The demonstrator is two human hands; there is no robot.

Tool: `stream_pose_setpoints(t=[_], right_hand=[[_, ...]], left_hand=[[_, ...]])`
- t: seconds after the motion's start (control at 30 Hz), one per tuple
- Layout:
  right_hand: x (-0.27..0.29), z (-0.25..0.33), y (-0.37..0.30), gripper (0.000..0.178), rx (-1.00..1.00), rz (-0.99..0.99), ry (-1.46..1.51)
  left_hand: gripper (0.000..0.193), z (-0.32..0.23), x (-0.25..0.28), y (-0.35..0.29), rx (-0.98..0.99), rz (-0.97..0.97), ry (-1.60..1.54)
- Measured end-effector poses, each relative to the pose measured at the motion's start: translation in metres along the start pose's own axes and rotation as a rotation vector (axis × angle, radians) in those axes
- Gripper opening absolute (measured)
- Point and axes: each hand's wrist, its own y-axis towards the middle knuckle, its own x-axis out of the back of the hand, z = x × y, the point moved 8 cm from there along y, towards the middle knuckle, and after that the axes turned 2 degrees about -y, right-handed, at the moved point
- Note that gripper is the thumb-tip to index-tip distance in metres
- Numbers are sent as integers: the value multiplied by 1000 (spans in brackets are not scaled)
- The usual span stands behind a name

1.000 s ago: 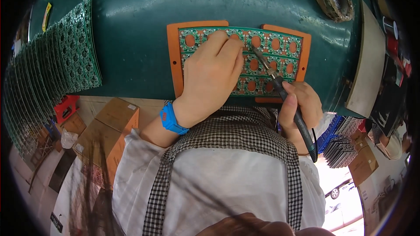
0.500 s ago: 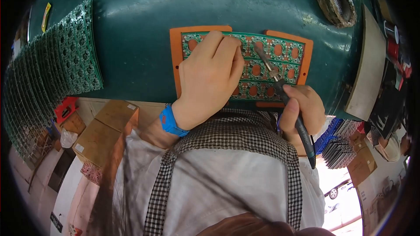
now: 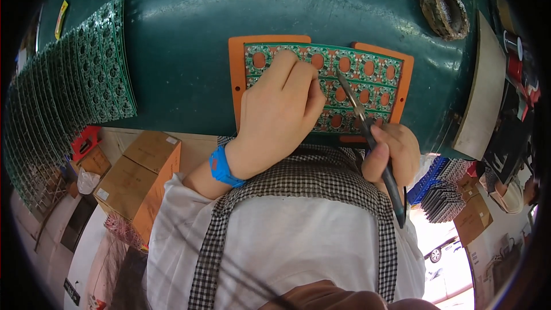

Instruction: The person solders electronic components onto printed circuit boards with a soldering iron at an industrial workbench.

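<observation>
A green circuit board panel [image 3: 371,80] with rows of round cutouts lies in an orange frame [image 3: 237,74] on the bench. My left hand [image 3: 278,106], a blue watch [image 3: 221,167] at its wrist, rests over the panel's left part. Its fingers are curled together in a pinch; anything between them is hidden. In my right hand [image 3: 396,152], at the panel's near right corner, is a soldering iron [image 3: 357,103] gripped like a pen. The iron's tip points at the panel beside a top-row cutout; whether it touches cannot be made out.
A long row of upright green circuit boards [image 3: 103,63] stands at the left. A crusty round ring-shaped holder [image 3: 445,11] sits far right, near a pale curved board [image 3: 482,86] and a solder spool [image 3: 512,45]. Cardboard boxes [image 3: 140,161] stand below the bench's left side.
The iron's tip has come slightly nearer to me, to the near side of a top-row cutout. My right hand has moved a little left. The whole view has shifted slightly.
</observation>
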Motion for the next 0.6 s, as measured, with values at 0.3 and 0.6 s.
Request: stream_pose_setpoints(t=[0.3, 0.6], right_hand=[[-9, 8, -15, 9, 40, 92, 70], [7, 19, -40, 9, 104, -26, 117]], left_hand=[[16, -7, -5, -13, -15, 44, 45], [15, -3, -5, -43, 35, 87, -52]])
